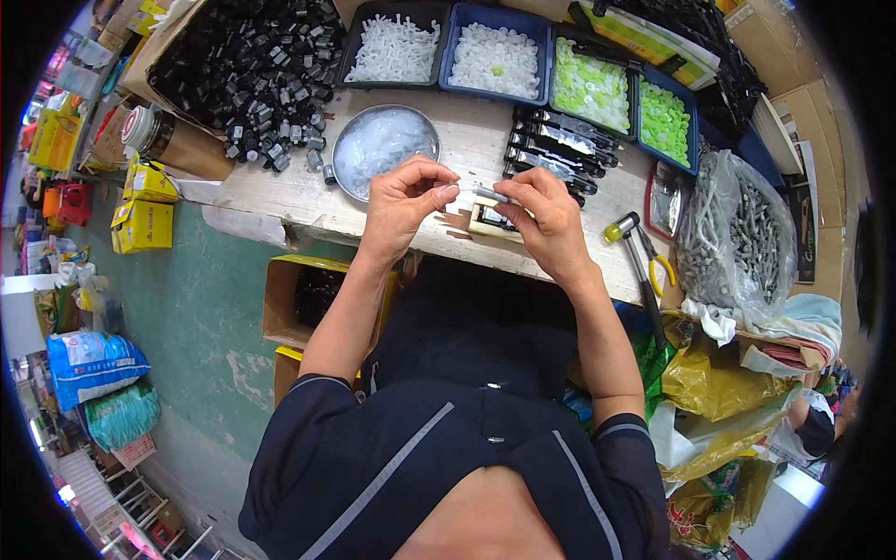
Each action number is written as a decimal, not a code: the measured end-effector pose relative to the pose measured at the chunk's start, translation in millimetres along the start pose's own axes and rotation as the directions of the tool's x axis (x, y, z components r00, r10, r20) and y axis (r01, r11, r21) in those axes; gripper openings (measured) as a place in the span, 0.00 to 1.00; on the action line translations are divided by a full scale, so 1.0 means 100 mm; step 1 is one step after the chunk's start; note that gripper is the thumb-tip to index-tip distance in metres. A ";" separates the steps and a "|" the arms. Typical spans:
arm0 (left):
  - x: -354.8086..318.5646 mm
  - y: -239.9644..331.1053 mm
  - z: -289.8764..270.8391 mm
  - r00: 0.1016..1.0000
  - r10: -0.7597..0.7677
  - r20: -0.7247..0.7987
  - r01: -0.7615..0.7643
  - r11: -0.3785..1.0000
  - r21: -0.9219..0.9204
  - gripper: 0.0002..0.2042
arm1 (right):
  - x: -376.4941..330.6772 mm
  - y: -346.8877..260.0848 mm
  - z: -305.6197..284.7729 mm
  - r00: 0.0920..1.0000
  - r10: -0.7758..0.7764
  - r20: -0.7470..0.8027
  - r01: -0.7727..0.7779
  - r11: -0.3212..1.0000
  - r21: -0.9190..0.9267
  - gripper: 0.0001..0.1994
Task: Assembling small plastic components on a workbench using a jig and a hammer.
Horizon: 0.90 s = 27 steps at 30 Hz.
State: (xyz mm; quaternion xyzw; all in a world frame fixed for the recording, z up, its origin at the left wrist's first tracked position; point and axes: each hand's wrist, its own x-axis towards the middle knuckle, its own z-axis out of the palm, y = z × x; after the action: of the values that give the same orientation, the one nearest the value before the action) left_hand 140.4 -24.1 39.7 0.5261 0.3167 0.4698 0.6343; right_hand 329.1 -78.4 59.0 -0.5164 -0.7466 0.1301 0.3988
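My left hand [408,205] is closed in a pinch above the front edge of the workbench, with a tiny pale piece at its fingertips, too small to name. Facing it, my right hand [546,219] pinches a small grey rod-shaped part [492,194] that points toward the left fingertips. Below the right hand is a cream-coloured block [483,227] with a black part in it, partly covered by the fingers. Just beyond my left hand stands a round metal bowl [436,140] containing a whitish, glossy substance. Several black-and-silver assemblies [560,145] lie in a row beyond my right hand.
Along the back stand bins of white pins [397,49], white caps [495,61], pale green discs [590,84] and green pieces [663,121]. Black parts [271,75] are heaped at left. A hammer [630,238], pliers [661,261] and a bag of grey parts [742,233] lie at right.
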 end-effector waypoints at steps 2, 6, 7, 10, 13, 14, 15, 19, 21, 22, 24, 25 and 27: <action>0.00 0.00 0.01 1.000 0.000 0.013 0.000 1.000 0.011 0.04 | -0.01 -0.01 -0.02 1.000 -0.007 0.009 0.007 1.000 -0.013 0.10; 0.01 0.00 0.01 0.966 0.212 0.150 -0.248 0.921 0.300 0.05 | -0.06 0.05 -0.07 0.999 0.009 0.046 -0.010 1.000 0.027 0.11; 0.01 0.00 0.04 0.966 0.208 0.154 -0.246 0.922 0.300 0.05 | -0.08 0.08 -0.08 0.997 0.035 0.067 -0.041 0.995 0.091 0.11; -0.01 0.03 0.17 0.890 0.349 0.295 -0.441 0.821 0.361 0.06 | -0.14 0.08 -0.16 0.966 0.198 0.165 -0.238 0.930 0.281 0.11; -0.02 -0.05 0.29 0.894 0.292 0.339 -0.416 0.822 0.390 0.08 | -0.22 0.11 -0.25 0.956 0.240 0.169 -0.282 0.911 0.300 0.11; -0.01 -0.08 0.32 0.894 0.282 0.347 -0.407 0.834 0.372 0.08 | -0.26 0.14 -0.29 0.956 0.252 0.152 -0.288 0.906 0.310 0.11; 0.00 -0.10 0.36 0.894 0.276 0.354 -0.404 0.838 0.367 0.08 | -0.31 0.16 -0.33 0.953 0.276 0.127 -0.302 0.905 0.300 0.11; -0.01 -0.32 0.43 0.909 0.273 0.314 -0.403 0.768 0.498 0.12 | -0.54 0.33 -0.54 0.924 0.372 0.083 -0.380 0.915 0.135 0.10; -0.02 -0.43 0.48 0.901 0.302 0.310 -0.433 0.621 0.653 0.12 | -0.63 0.40 -0.57 0.921 0.379 0.086 -0.385 0.920 0.072 0.09; -0.02 -0.46 0.50 0.907 0.276 0.318 -0.421 0.575 0.701 0.13 | -0.65 0.41 -0.58 0.924 0.369 0.095 -0.373 0.927 0.026 0.09; -0.05 -0.50 0.58 0.905 0.279 0.322 -0.425 0.544 0.723 0.13 | -0.66 0.42 -0.58 0.937 0.335 0.096 -0.334 0.942 -0.029 0.09; -0.05 -0.53 0.61 0.902 0.287 0.321 -0.428 0.510 0.746 0.13 | -0.66 0.43 -0.57 0.936 0.338 0.094 -0.337 0.941 -0.028 0.09; -0.06 -0.58 0.65 0.903 0.285 0.321 -0.425 0.497 0.757 0.14 | -0.67 0.45 -0.53 0.942 0.321 0.100 -0.318 0.947 -0.048 0.09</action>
State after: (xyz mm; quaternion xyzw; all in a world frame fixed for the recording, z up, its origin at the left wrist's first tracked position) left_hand 211.6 -53.8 -1.0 0.8447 0.3307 0.3505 0.2332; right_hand 408.4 -129.2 35.1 -0.6290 -0.6750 0.2091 0.3239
